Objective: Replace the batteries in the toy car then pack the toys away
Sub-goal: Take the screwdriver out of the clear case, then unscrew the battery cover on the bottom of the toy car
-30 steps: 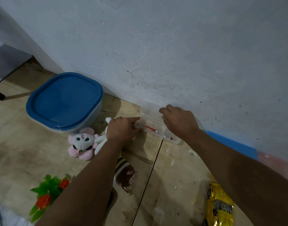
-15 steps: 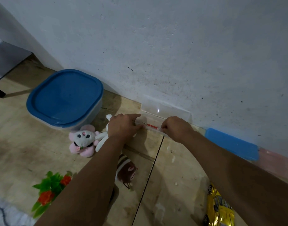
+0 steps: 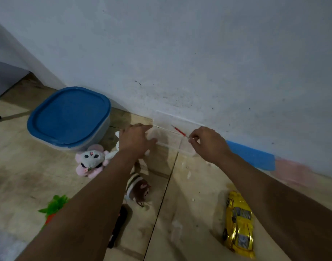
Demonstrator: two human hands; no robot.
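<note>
A clear plastic case [image 3: 172,142] sits on the floor against the wall, its lid [image 3: 170,119] raised and leaning on the wall. My left hand [image 3: 137,141] holds the case's left end. My right hand [image 3: 208,143] pinches the end of a thin red-handled screwdriver [image 3: 179,131] that slants over the open case. The yellow toy car [image 3: 238,225] lies on the floor at the lower right, under my right forearm's side.
A tub with a blue lid [image 3: 69,117] stands left by the wall. A pink-and-white plush [image 3: 91,161], a brown striped plush [image 3: 138,187], a green-and-red plastic plant [image 3: 53,206] and a black object [image 3: 119,225] lie on the floor. A blue block [image 3: 251,155] rests along the wall.
The case's lid has swung up against the wall. My right hand moved from the lid to the red screwdriver and now lifts its end; my left hand stayed on the case.
</note>
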